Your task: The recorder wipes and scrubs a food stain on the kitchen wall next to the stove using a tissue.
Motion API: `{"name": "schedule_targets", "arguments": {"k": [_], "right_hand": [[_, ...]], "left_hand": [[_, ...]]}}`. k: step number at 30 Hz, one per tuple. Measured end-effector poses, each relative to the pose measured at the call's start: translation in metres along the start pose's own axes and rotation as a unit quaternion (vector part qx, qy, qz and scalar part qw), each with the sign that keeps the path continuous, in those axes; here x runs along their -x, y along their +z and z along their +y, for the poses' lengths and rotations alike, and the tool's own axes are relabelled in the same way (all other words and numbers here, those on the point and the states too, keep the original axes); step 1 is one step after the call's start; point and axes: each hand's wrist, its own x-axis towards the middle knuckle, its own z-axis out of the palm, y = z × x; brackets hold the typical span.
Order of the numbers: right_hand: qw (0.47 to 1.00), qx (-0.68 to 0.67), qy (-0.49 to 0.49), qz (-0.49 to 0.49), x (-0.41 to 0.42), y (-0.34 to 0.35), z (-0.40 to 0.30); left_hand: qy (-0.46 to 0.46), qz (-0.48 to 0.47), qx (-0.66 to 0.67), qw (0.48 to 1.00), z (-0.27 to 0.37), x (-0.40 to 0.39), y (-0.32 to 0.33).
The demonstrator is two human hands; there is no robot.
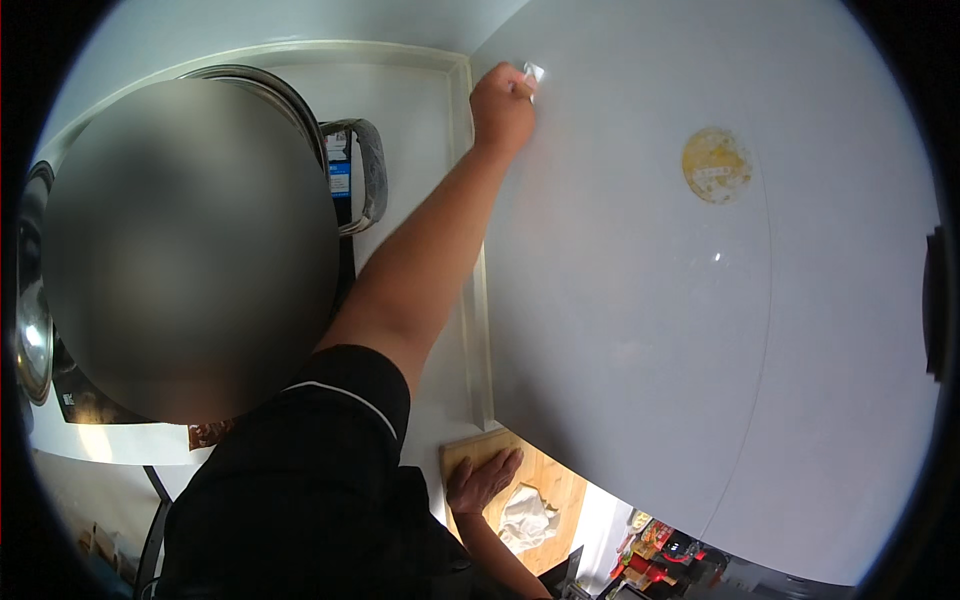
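My left hand [504, 105] is stretched out to the top centre. It is closed on a small piece of white tissue or cloth [533, 73] against a smooth light-grey panel [615, 285], near the corner trim. On that panel, to the right of the hand, is a round yellowish stained patch [716, 165]. Low in the view, my right hand [484, 480] rests palm down on a wooden board [559, 487], with nothing in its grip. A crumpled white cloth or paper [527, 517] lies on the board beside it.
At left, a large metal pot [300, 97] with a wrapped loop handle [373, 176] stands on a white counter [409, 112], mostly hidden by a blurred oval. A shiny metal rim [34, 330] shows at the far left. Packets and red items [649, 566] stand at the lower right.
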Motion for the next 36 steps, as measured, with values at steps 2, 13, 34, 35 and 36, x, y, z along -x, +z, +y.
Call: {"name": "schedule_targets", "arguments": {"k": [2,13,34,35,36], "right_hand": [[1.0,0.009,0.006,-0.004,0.002,-0.002,0.002],[1.0,0.025,0.007,0.0,-0.003,0.0,0.002],[1.0,0.019,0.006,-0.005,-0.003,-0.002,-0.006],[1.0,0.017,0.008,0.001,-0.003,-0.001,-0.003],[1.0,0.015,0.008,0.007,-0.003,-0.001,0.0]], "left_hand": [[0.017,-0.013,0.012,1.0,0.0,0.02,0.0],[-0.003,-0.028,0.012,1.0,0.005,0.029,-0.003],[0.047,-0.033,0.088,0.994,0.075,0.013,-0.005],[0.046,-0.035,0.091,0.994,0.075,0.017,-0.002],[0.049,-0.035,0.081,0.995,0.076,0.024,0.0]]}}
